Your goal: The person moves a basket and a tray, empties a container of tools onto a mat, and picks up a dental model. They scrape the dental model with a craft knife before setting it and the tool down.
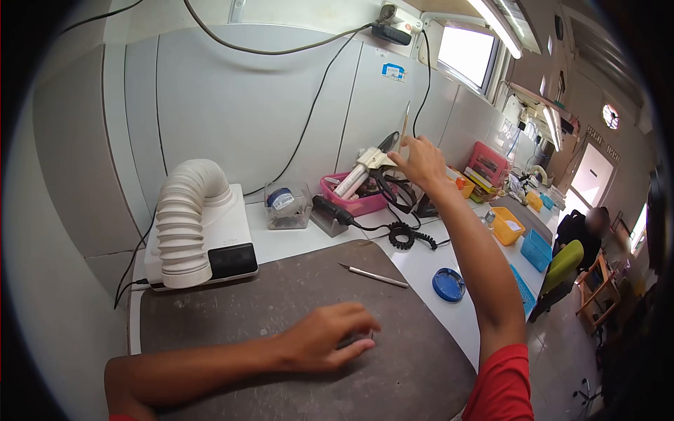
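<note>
- Grey-brown and dusty, the dark mat (246, 309) lay nearest the person and serves as the landmark for everything below.
- At the mat's far-left corner stood a white extractor box (210, 245), with its ribbed hose (184, 224) arched over and the mouth facing down.
- On the near part of the mat rested the left hand (323, 338), fingers curled down and closed over a small grey piece (354, 342) that was mostly hidden beneath them.
- Beyond the mat's far edge sat a clear box (286, 209), and on the mat's far-right part lay a slim blade tool (372, 275), untouched.
- Further behind the mat's far-right corner stood a pink tray (354, 203) full of tools.
- Above that tray the right hand (421, 161) was raised, its fingertips pinched shut on a thin stick (406, 123).
- The stick's long axis ran nearly upright, its free end pointing up along the wall panel and leaning slightly right.
- Judged from this, the work was early: the stick was picked up but not yet brought to the mat, and the grey piece showed no tool on it.
- Off the mat's right edge lay a blue lid (448, 284).
</note>
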Motion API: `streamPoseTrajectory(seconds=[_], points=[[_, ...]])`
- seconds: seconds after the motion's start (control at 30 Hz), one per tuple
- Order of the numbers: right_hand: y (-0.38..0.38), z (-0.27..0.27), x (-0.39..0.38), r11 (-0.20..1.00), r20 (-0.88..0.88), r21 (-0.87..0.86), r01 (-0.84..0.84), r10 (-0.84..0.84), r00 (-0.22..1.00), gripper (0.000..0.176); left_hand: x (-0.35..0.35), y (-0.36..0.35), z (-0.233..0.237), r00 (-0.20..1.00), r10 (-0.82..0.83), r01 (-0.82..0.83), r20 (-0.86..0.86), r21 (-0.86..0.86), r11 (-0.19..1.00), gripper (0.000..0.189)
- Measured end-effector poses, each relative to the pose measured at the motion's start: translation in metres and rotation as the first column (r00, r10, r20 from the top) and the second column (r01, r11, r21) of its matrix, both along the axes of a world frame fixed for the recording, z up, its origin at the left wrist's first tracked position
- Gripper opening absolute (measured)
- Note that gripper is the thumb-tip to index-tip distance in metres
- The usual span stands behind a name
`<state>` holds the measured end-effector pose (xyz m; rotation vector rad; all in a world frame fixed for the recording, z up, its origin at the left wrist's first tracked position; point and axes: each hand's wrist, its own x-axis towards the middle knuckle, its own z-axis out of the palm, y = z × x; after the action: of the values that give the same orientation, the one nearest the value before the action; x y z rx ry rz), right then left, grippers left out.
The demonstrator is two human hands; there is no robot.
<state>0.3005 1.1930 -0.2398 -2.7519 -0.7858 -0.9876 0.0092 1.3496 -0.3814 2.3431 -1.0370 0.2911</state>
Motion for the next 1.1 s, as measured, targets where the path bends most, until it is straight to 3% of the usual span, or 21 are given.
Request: streamPoseTrajectory(seconds=[0.03, 0.07, 0.1, 0.27, 0.33, 0.37, 0.4, 0.43, 0.47, 0.5, 0.53, 0.6, 0.67, 0.73, 0.87, 0.97, 1.03, 1.1], points=[[0.0, 0.001, 0.0, 0.997, 0.019, 0.075, -0.02, 0.018, 1.0, 0.052, 0.003, 0.002, 0.003, 0.921, -0.201, -0.027, -0.335, -0.569, 0.822, 0.037], [0.002, 0.0, -0.001, 0.988, 0.034, 0.148, -0.044, 0.039, 0.999, 0.057, 0.004, 0.004, 0.004, 0.722, -0.527, -0.276, -0.449, -0.885, 0.375, 0.052], [0.002, 0.002, 0.001, 0.99, -0.005, 0.136, -0.038, 0.039, 0.999, 0.067, 0.004, 0.006, 0.005, 0.72, -0.523, -0.292, -0.456, -0.883, 0.368, 0.052], [-0.002, -0.006, 0.007, 0.985, 0.066, 0.144, -0.092, 0.083, 0.994, 0.073, 0.001, 0.01, 0.016, 0.821, -0.143, -0.422, -0.552, -0.757, 0.5, 0.085], [-0.001, -0.005, 0.004, 0.986, 0.054, 0.157, -0.055, 0.047, 0.997, 0.073, -0.002, 0.008, 0.008, 0.836, -0.073, -0.424, -0.543, -0.725, 0.543, 0.077], [0.003, -0.004, -0.001, 0.981, 0.048, 0.19, -0.027, 0.018, 0.999, 0.07, 0.0, 0.009, 0.002, 0.958, 0.14, -0.265, -0.25, -0.586, 0.766, 0.069], [0.007, -0.007, -0.001, 0.981, 0.051, 0.192, -0.037, 0.028, 0.998, 0.07, 0.0, 0.011, -0.004, 0.965, 0.233, -0.183, 0.118, -0.334, 0.925, 0.062], [0.011, -0.009, 0.002, 0.978, 0.288, 0.171, -0.118, 0.064, 0.955, 0.068, -0.002, 0.009, -0.011, 0.941, 0.252, -0.179, 0.224, -0.301, 0.937, 0.046], [0.013, -0.011, 0.002, 0.973, 0.506, 0.133, -0.187, 0.096, 0.857, 0.066, -0.008, 0.006, -0.003, 0.939, 0.257, -0.183, 0.229, -0.3, 0.936, 0.046], [0.022, -0.006, -0.014, 0.942, 0.544, 0.119, -0.314, 0.203, 0.814, 0.052, -0.012, 0.003, 0.004, 0.932, 0.247, -0.171, 0.267, -0.278, 0.945, 0.048], [0.03, -0.005, -0.028, 0.942, 0.542, 0.118, -0.313, 0.203, 0.815, 0.052, -0.014, -0.001, 0.008, 0.925, 0.233, -0.158, 0.299, -0.256, 0.954, 0.05], [0.049, -0.006, -0.052, 0.852, 0.386, 0.025, -0.524, 0.475, 0.791, 0.037, -0.011, -0.008, 0.009, 0.927, 0.243, -0.134, 0.285, -0.355, 0.925, 0.053], [0.069, -0.014, -0.07, 0.798, -0.05, -0.009, -0.602, 0.601, 0.797, 0.031, -0.013, -0.01, 0.009, 0.93, 0.254, -0.115, 0.265, -0.448, 0.887, 0.057], [0.086, -0.036, -0.087, 0.751, -0.202, -0.097, -0.653, 0.627, 0.752, 0.028, -0.016, -0.007, 0.009, 0.913, 0.162, -0.138, 0.374, -0.091, 0.986, 0.062], [0.115, -0.078, -0.094, 0.783, -0.173, -0.079, -0.617, 0.599, 0.782, 0.028, -0.01, -0.005, -0.004, 0.968, 0.088, -0.07, 0.237, -0.083, 0.994, 0.06], [0.127, -0.084, -0.091, 0.81, -0.275, -0.205, -0.549, 0.491, 0.827, 0.024, -0.011, -0.001, -0.003, 0.967, 0.137, -0.111, 0.215, -0.128, 0.986, 0.048], [0.13, -0.098, -0.078, 0.813, -0.196, -0.259, -0.522, 0.485, 0.852, 0.02, -0.01, -0.003, -0.003, 0.96, 0.128, -0.092, 0.25, -0.151, 0.984, 0.051], [0.128, -0.11, -0.071, 0.781, -0.081, -0.148, -0.607, 0.602, 0.794, 0.015, -0.011, -0.002, 0.003, 0.961, 0.113, -0.077, 0.254, -0.145, 0.986, 0.05]])
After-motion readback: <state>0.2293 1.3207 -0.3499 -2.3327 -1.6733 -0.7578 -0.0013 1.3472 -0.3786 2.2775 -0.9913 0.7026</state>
